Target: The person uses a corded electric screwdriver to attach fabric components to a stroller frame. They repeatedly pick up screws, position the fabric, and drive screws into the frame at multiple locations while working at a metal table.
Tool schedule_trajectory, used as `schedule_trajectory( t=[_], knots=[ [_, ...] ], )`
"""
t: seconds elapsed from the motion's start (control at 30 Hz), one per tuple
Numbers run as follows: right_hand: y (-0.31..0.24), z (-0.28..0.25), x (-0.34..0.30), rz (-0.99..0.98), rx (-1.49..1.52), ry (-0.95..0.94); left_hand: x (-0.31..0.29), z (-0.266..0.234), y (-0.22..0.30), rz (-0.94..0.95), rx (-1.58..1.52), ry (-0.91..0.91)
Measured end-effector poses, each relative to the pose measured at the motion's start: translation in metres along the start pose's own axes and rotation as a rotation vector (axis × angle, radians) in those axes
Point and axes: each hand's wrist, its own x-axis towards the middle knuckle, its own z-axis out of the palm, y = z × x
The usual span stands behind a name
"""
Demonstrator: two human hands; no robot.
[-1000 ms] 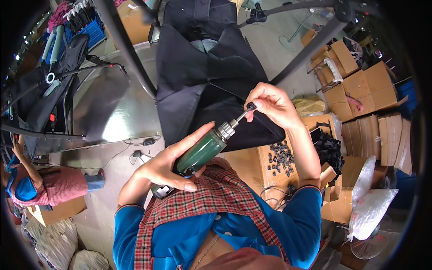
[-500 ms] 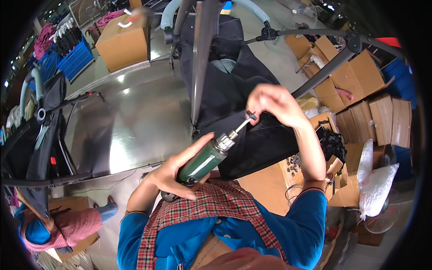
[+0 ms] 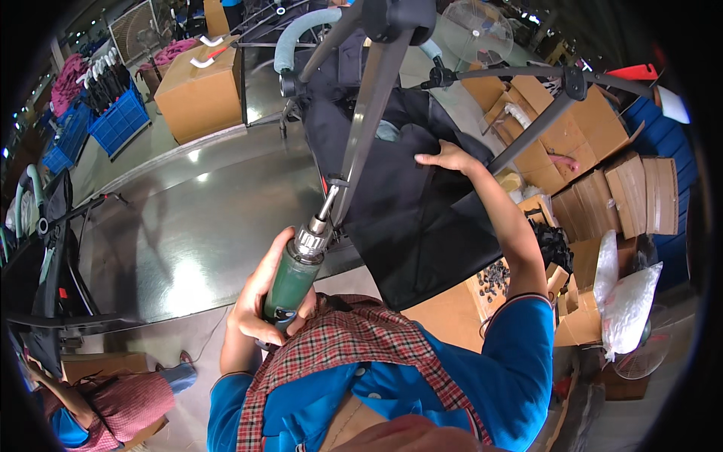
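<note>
My left hand is wrapped round a green power screwdriver with a silver collar. Its bit points up and away, and a small dark part sits at the tip, beside a grey metal tube. The tube belongs to a frame that looks like a stroller's, with black fabric spread below it. Farther right, my right hand grips a raised fold of that fabric, thumb toward the left and fingertips partly hidden.
A metal-topped table extends to the left, with another dark frame at its far end. Small black parts lie in a carton by my right elbow. Open cartons stand at the right. Another person works at lower left.
My right hand has left the screwdriver's tip and moved to the black fabric. The screwdriver has swung left and more upright, its tip now by the metal tube.
</note>
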Motion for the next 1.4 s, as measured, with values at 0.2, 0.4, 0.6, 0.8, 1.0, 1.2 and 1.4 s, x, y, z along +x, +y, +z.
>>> schedule_trajectory(
  t=[0.2,0.4,0.6,0.8,1.0,1.2,1.4],
  knots=[
    [0.03,0.013,0.049,0.037,0.486,0.527,0.0,0.003,0.003,0.046,0.0,0.032],
    [-0.225,-0.118,-0.096,-0.996,0.896,0.698,0.006,-0.004,0.007,0.11,0.015,0.092],
    [-0.247,-0.075,-0.13,-1.252,0.663,0.737,0.009,-0.006,-0.005,0.195,-0.038,0.132],
    [-0.258,-0.112,-0.123,-1.403,0.428,0.671,0.015,0.002,-0.004,0.194,0.012,0.155],
    [-0.269,-0.123,-0.103,-1.46,0.335,0.054,0.04,0.009,0.009,0.149,0.113,0.153],
    [-0.276,-0.102,-0.13,-1.27,0.381,0.574,0.072,0.03,0.026,0.163,0.295,0.265],
    [-0.262,-0.118,-0.148,-1.266,0.199,0.618,0.091,0.037,0.037,0.176,0.569,0.18]
  ],
)
